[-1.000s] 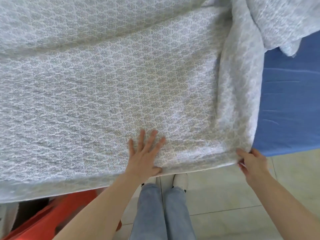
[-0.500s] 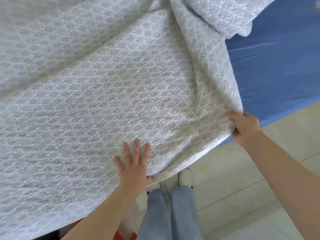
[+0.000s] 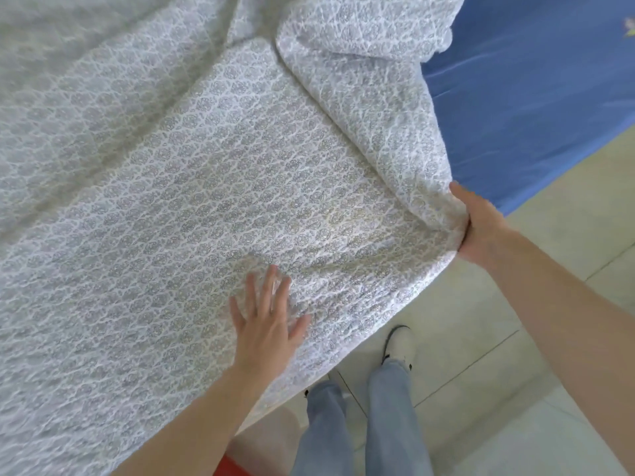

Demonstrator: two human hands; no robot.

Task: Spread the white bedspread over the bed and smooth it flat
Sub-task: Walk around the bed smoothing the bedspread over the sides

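The white bedspread (image 3: 213, 187), patterned with small grey motifs, covers most of the bed and hangs over its near edge. A thick fold of it runs from the top centre down to the right corner. My right hand (image 3: 481, 225) grips that corner fold at the bed's edge, fingers closed around the cloth. My left hand (image 3: 268, 324) lies flat on the bedspread near the edge, fingers spread and a little blurred. To the right of the fold the blue sheet (image 3: 536, 84) of the bed is uncovered.
Pale floor tiles (image 3: 498, 355) lie below the bed's edge. My jeans legs (image 3: 360, 427) and a white shoe (image 3: 398, 345) stand close to the bed. A red object (image 3: 230, 470) shows at the bottom edge, partly under the bedspread.
The view has swung right, showing more blue sheet. My right hand has carried the gripped corner up and to the right. My left hand stays flat on the cloth, sliding slightly.
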